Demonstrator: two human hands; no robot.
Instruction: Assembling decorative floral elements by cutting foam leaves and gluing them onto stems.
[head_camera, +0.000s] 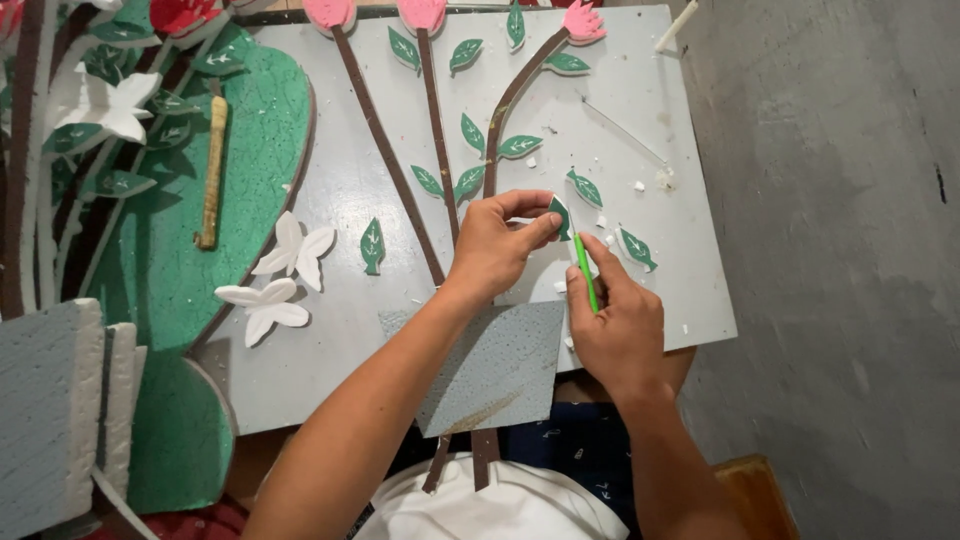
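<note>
On the grey board (660, 300), several stems already bear leaves; the left hand (495, 245) pinches another green leaf (560, 215), the right hand (615, 325) grips a green cutter (585, 270); loose leaves remain.

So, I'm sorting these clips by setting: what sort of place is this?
Probably a home craft corner or small workshop. A grey board bears foam flowers with brown stems, the left hand holds a green paper leaf, the right hand a green tool, beside bare concrete.

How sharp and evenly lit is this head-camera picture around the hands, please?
Head view: sharp on the left hand pinching the green leaf and the right hand with the green tool; soft even light, faint shadows, no glare; edges bend slightly.
</note>
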